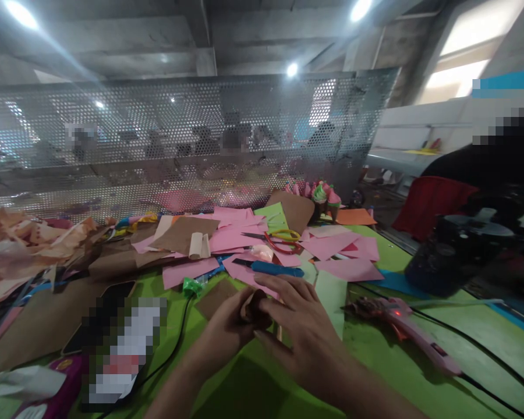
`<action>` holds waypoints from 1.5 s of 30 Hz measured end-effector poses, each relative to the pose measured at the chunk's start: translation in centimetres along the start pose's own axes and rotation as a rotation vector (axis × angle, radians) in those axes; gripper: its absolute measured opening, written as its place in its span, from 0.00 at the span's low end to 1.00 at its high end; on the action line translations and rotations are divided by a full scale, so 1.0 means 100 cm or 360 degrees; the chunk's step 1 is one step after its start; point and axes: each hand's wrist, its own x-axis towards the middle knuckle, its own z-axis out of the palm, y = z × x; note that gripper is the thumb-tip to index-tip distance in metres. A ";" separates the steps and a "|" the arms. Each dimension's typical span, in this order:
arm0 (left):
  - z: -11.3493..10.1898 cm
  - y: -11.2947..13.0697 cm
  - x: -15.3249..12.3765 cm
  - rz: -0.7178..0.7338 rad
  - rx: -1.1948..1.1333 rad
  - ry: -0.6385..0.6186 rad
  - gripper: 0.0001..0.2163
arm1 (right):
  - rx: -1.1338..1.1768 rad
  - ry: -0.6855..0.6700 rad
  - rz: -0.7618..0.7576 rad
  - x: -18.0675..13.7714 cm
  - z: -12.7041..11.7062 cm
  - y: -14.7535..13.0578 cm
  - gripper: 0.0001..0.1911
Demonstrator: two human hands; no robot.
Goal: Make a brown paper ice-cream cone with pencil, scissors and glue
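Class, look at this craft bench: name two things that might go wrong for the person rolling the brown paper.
1. The pink glue gun lies close beside the right hand, its cord trailing across the green table; a burn or snag seems possible.
2. Both hands pinch the small brown paper piece; the left hand might crush it.

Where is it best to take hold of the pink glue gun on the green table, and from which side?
Probably the rear body of the glue gun, near its cable, coming from above on the right. Its dark nozzle points left toward the right hand, a light glows on it, so that end may be hot.
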 end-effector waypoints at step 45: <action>0.001 -0.008 0.005 0.0039 -0.0171 0.0068 0.09 | 0.0041 0.0010 -0.0060 0.001 0.003 0.008 0.18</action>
